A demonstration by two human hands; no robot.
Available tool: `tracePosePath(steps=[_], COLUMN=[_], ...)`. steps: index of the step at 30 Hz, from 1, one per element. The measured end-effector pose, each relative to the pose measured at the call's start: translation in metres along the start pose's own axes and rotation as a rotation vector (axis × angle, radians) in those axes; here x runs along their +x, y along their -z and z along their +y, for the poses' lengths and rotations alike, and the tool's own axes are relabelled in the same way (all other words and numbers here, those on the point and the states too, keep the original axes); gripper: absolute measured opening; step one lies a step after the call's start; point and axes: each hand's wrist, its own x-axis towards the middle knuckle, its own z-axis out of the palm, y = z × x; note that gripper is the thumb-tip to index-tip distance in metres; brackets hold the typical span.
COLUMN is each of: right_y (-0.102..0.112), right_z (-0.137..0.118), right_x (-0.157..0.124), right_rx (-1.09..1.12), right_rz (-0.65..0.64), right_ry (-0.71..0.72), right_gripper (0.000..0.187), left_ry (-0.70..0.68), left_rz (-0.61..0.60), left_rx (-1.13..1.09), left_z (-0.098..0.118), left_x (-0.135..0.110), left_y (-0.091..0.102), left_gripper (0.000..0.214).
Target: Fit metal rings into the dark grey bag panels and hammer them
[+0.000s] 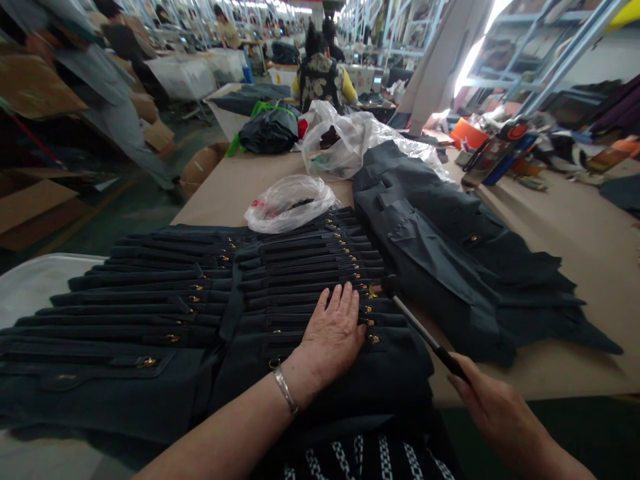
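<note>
My left hand lies flat with its fingers stretched out on a row of overlapping dark fabric pieces with gold zipper pulls. My right hand is wrapped round the black grip of a small hammer with a metal shaft. The hammer's dark head, with a yellowish end, is beside the zipper pulls just right of my left fingertips. Whether it touches the fabric I cannot tell. A second row of zippered pieces overlaps in the same way on the left.
Loose dark fabric pieces are heaped on the table at the right. Behind the rows are a small plastic bag and a larger clear bag. Tools and an orange box stand back right. A person sits beyond the table.
</note>
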Motion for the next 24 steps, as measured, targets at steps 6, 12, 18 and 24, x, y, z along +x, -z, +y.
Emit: tracePosePath(steps=[6, 12, 18, 24], right_y=[-0.006, 0.002, -0.006, -0.004], right_z=[-0.002, -0.007, -0.005, -0.006], right_x=[-0.015, -0.033, -0.038, -0.055], right_rx=[0.022, 0.077, 0.007, 0.077], right_rz=[-0.027, 0.059, -0.063, 0.004], right_ry=[-0.042, 0.018, -0.078, -0.031], right_gripper=[0.027, 0.028, 0.026, 0.029], left_ry=[-0.002, -0.006, -0.007, -0.003], left_rz=[0.013, 0.010, 0.010, 0.025], left_rx=[0.028, 0.029, 0.022, 0.020], left_z=[0.000, 0.000, 0.000, 0.000], left_x=[-0.001, -0.001, -0.001, -0.001], left_y=[-0.001, -0.001, -0.005, -0.005], left_gripper=[0.058, 0.058, 0.058, 0.059])
